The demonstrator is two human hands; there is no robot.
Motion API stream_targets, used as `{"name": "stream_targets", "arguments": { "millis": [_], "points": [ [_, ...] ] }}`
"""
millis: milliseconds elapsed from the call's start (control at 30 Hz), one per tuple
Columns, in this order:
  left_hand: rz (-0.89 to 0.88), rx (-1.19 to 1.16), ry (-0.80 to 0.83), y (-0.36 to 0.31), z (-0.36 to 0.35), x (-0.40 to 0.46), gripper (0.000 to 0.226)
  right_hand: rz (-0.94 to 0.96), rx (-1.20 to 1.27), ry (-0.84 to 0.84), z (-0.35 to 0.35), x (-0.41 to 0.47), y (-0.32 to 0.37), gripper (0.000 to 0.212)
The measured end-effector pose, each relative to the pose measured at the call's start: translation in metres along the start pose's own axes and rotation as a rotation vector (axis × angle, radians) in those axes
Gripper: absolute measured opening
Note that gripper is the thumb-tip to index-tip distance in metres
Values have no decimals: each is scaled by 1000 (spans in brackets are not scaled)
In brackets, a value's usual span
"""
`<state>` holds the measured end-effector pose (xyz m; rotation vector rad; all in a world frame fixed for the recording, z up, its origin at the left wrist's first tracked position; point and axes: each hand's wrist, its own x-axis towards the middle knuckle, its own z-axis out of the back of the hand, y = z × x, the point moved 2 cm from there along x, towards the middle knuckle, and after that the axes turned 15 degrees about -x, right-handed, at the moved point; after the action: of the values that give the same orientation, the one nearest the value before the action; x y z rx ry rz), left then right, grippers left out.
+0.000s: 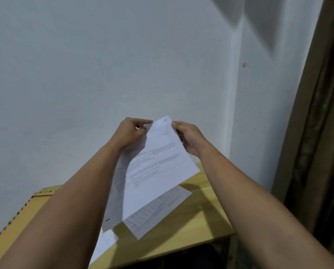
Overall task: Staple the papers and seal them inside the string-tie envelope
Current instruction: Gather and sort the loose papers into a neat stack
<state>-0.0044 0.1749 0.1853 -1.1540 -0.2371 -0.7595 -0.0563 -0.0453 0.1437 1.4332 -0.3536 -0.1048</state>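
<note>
I hold a set of white printed papers up in the air above the wooden table. My left hand pinches their top left corner, and my right hand grips the top right edge. The sheets hang down and fan apart, the front one tilted toward the right. More printed sheets lie flat on the table beneath them. A brown envelope with a dotted edge lies at the left of the table, partly hidden by my left forearm. No stapler is in view.
A white wall fills the background, with a corner at the right. A brown curtain hangs along the right edge. Another white sheet sticks out over the table's front edge.
</note>
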Motion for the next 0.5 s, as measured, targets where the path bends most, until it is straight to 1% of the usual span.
{"name": "stream_targets", "arguments": {
  "millis": [100,200,300,333,433,500],
  "points": [
    [82,-31,7,36,-19,-18,30,-47,-28,-53,-9,-1,-41,20],
    [162,-28,49,78,-43,-33,33,-85,-29,-97,-15,3,-89,18],
    [247,-10,85,117,-63,-49,35,-113,-24,-104,-20,5,-138,17],
    [267,2,89,128,-70,-53,31,-124,-29,-110,-22,7,-152,17],
    [309,1,101,158,-88,-59,9,-170,-31,-140,-24,8,-184,17],
    [329,-12,106,171,-97,-60,8,-188,-31,-142,-22,7,-193,16]
  ]
}}
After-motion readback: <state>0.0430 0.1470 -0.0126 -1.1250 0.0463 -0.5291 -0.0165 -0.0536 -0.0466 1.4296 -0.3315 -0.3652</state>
